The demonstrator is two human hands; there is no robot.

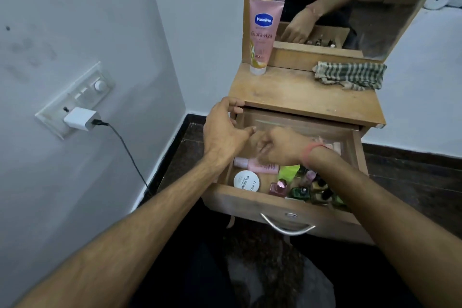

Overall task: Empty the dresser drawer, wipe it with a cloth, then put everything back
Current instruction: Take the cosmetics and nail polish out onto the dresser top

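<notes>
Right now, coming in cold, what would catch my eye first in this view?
First the open drawer, pulled out from the dresser and crowded along its front with small bottles and a white jar. Both hands are over it: the left hand rests at the drawer's back left corner, while the right hand reaches inside, blurred. On the dresser top a pink lotion tube stands upright at the left and a striped cloth lies crumpled at the right.

Pink tube: "Vaseline", "Gluta-Hya", "10X"; white round tub in drawer: "NAIL POLISH".
</notes>
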